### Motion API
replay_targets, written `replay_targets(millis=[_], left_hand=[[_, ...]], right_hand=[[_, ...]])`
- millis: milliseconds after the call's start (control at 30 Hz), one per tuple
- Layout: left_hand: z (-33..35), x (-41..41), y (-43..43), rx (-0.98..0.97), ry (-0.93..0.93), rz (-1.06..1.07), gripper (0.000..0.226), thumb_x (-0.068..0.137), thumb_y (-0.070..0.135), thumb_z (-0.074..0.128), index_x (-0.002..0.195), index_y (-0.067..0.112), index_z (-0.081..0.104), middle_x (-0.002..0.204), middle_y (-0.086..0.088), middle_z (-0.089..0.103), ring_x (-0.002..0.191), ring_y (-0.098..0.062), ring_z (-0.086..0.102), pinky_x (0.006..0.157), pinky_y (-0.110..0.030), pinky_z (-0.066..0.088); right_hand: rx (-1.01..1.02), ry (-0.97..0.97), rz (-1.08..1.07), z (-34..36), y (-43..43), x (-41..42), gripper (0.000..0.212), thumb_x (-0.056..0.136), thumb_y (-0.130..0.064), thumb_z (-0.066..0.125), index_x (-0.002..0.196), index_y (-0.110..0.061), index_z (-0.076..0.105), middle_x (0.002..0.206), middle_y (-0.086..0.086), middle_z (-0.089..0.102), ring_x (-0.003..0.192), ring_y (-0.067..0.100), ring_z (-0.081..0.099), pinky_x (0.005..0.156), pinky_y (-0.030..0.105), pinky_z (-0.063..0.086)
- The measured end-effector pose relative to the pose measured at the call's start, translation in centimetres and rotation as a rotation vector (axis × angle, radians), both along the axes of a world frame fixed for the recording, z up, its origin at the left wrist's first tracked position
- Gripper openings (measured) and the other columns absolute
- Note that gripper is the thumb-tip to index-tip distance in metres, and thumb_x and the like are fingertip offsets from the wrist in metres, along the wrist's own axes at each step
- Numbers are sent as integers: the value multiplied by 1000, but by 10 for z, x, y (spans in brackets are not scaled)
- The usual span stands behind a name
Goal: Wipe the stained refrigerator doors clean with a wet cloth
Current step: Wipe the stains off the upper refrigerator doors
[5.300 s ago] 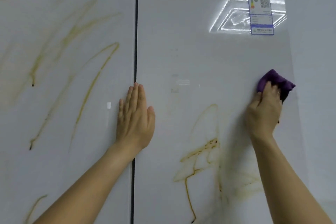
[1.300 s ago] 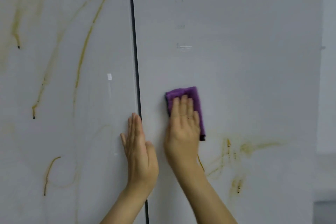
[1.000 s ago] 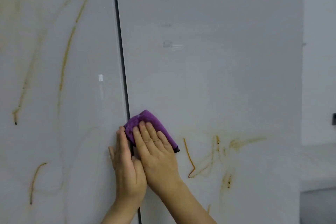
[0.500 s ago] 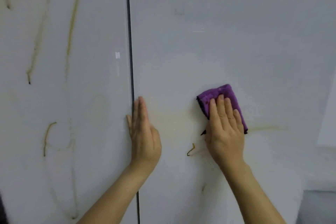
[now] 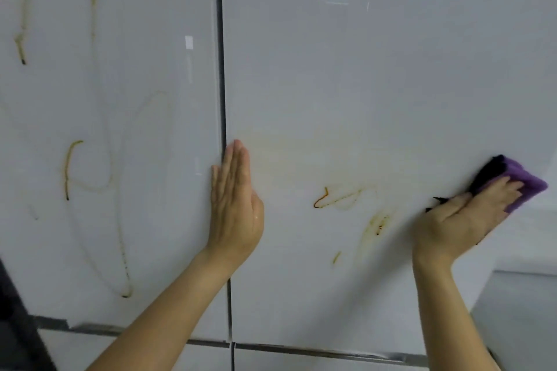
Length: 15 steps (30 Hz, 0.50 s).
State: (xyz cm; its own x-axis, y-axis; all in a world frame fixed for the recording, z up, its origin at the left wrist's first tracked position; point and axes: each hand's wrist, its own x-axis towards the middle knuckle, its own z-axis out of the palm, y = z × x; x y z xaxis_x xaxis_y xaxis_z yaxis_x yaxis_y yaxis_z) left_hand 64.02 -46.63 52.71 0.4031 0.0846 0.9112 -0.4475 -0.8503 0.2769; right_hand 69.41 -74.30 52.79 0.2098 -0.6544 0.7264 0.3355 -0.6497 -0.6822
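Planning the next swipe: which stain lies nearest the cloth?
The dark-flecked streak on the right door, just left of the right hand; the looped stain is farther.

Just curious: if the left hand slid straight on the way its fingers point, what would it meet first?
Nothing, seemingly: the left hand points up along the door gap, and that strip looks stain-free up to the picture's top.

We see the glossy white left refrigerator door (image 5: 120, 99) and the glossy white right refrigerator door (image 5: 361, 69) side by side, with a dark vertical seam (image 5: 221, 69) between them. The left hand (image 5: 236, 205) lies flat across the seam. Near the right door's right edge, the right hand (image 5: 464, 220) presses a folded purple cloth (image 5: 524, 181). Brown streaks (image 5: 324, 200) lie between the hands.
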Motion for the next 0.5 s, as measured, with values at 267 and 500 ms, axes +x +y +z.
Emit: replay_targets(millis=[267,500], left_hand=[[-27,-8,17,-28,4,-133,65,86,2,25,145,21,7,152,9,9,145,-6,2,119,-29,1],[-45,-12,33,-83,47,-145,56,92,7,26,145,9,8,151,4,13,144,-1,3,118,-35,8]], right_hand=[[-395,-57,48,-11,158,-16,57,84,-1,38,140,-2,29,146,17,29,142,27,17,117,34,8],[-828,-117,174,-44,227,-35,43,96,-19,42,139,-14,39,144,4,36,142,15,24,117,31,16]])
